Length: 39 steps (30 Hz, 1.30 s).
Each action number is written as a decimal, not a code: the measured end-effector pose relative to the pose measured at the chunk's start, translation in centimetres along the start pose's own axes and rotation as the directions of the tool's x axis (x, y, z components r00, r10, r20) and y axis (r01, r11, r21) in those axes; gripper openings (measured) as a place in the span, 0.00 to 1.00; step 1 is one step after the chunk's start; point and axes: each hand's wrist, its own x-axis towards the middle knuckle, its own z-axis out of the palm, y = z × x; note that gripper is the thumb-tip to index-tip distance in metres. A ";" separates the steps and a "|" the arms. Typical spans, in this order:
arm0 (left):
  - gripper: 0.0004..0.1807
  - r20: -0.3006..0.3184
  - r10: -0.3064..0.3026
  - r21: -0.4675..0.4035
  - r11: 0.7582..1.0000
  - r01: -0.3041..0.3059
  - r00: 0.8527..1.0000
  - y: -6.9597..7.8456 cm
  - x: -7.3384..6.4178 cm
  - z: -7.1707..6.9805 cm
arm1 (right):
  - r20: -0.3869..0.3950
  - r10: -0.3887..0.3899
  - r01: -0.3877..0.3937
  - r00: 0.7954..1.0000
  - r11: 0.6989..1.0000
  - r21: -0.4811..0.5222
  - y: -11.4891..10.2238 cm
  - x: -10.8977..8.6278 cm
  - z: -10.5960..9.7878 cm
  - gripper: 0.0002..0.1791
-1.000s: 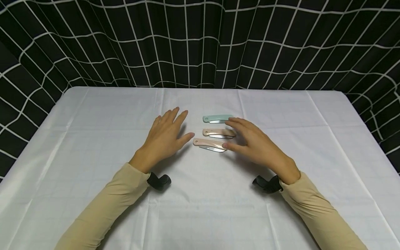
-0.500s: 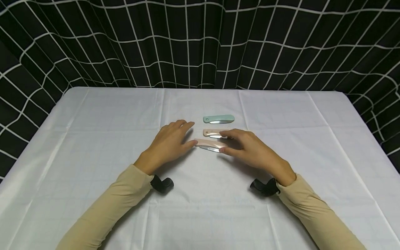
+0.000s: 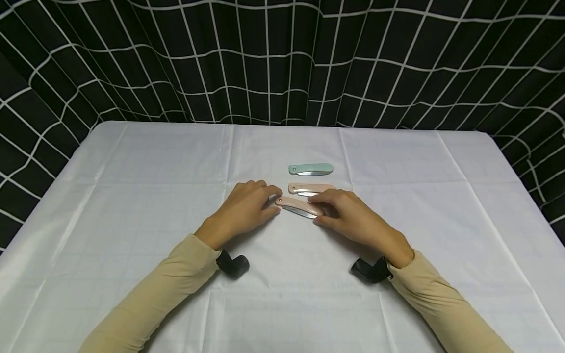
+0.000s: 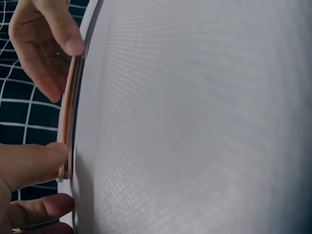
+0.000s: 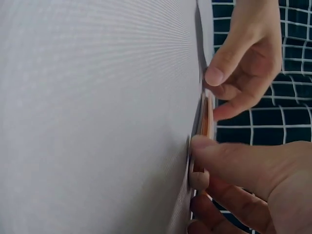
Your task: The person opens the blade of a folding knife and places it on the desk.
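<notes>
Three folding knives lie in a column at the middle of the table in the head view. Furthest back is the mint green folding knife (image 3: pixel 311 169); below it comes a tan-pink folding knife (image 3: pixel 304 188), its right end behind my right fingers. Nearest to me is a pale pink folding knife (image 3: pixel 298 205) with its blade along the lower edge. My right hand (image 3: pixel 353 215) pinches this knife's right end between thumb and fingers. At its left end, my left hand (image 3: pixel 243 211) has the thumb and index finger spread on either side, the thumb (image 4: pixel 34 158) overlapping it in the left wrist view.
A white cloth (image 3: pixel 291 309) covers the table, with fold lines across it. Behind hangs a black curtain (image 3: pixel 282 59) with a white grid. Each wrist carries a black camera mount, the left mount (image 3: pixel 233 264) and the right mount (image 3: pixel 370 270).
Both hands have come down and closer to the nearest knife, and the fingers have drawn in. My right fingers have left the green knife. The nearest knife now slants more, its right end lower.
</notes>
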 end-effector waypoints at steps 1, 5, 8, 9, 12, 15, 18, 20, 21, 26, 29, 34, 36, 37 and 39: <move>0.17 -0.005 0.006 -0.006 1.000 -0.006 1.000 0.0 0.0 0.0 | 0.005 0.002 -0.002 1.000 1.000 0.004 0.0 0.0 0.0 0.20; 0.14 -0.011 0.025 -0.021 0.999 -0.026 1.000 -0.1 0.0 0.1 | 0.020 -0.001 0.001 1.000 1.000 0.005 -0.1 -0.1 0.2 0.19; 0.14 -0.011 0.033 -0.026 0.999 -0.033 0.999 -0.1 0.0 0.2 | 0.026 -0.011 0.011 1.000 1.000 -0.003 -0.2 -0.1 0.2 0.19; 0.14 -0.013 0.036 -0.027 0.999 -0.036 0.999 -0.1 0.0 0.2 | 0.027 -0.016 0.016 1.000 1.000 -0.006 -0.2 -0.1 0.2 0.19; 0.13 -0.017 0.040 -0.027 0.999 -0.041 0.999 -0.1 0.0 0.3 | 0.026 -0.032 0.032 0.999 0.999 -0.014 -0.3 0.0 0.2 0.19; 0.11 -0.029 0.049 -0.025 0.998 -0.050 0.998 -0.1 0.0 0.3 | 0.020 -0.048 0.048 0.999 0.999 -0.021 -0.3 0.0 0.1 0.19; 0.10 -0.043 0.052 -0.035 0.998 -0.054 0.998 0.0 0.0 0.3 | 0.017 -0.053 0.053 0.998 0.998 -0.025 -0.4 0.0 0.2 0.19; 0.10 -0.053 0.053 -0.045 0.997 -0.056 0.997 0.1 0.0 0.3 | 0.017 -0.050 0.050 0.999 0.999 -0.020 -0.4 0.0 0.3 0.19; 0.10 -0.057 0.052 -0.050 0.997 -0.055 0.997 0.1 0.0 0.3 | 0.018 -0.047 0.048 0.999 0.999 -0.016 -0.3 0.0 0.3 0.19; 0.11 -0.067 0.056 -0.062 0.996 -0.060 0.996 0.3 -0.1 0.1 | 0.024 -0.028 0.028 0.999 1.000 0.011 -0.3 -0.1 0.5 0.16; 0.12 -0.069 0.058 -0.059 0.996 -0.063 0.996 0.4 -0.2 0.0 | 0.032 -0.015 0.014 0.999 0.999 0.041 -0.3 -0.2 0.4 0.16; 0.14 -0.090 0.065 -0.069 0.995 -0.072 0.994 0.4 -0.3 -0.1 | 0.042 0.005 -0.009 0.999 0.994 0.107 -0.3 -0.2 0.3 0.18; 0.14 -0.099 0.070 -0.077 0.994 -0.078 0.993 0.5 -0.3 -0.2 | 0.047 0.008 -0.014 0.999 0.992 0.122 -0.3 -0.2 0.3 0.19; 0.14 -0.102 0.071 -0.081 0.993 -0.080 0.992 0.5 -0.3 -0.2 | 0.053 0.012 -0.019 0.999 0.991 0.129 -0.4 -0.2 0.3 0.18; 0.15 -0.107 0.070 -0.090 0.993 -0.080 0.992 0.6 -0.3 -0.3 | 0.063 0.022 -0.030 0.998 0.990 0.139 -0.4 -0.2 0.3 0.16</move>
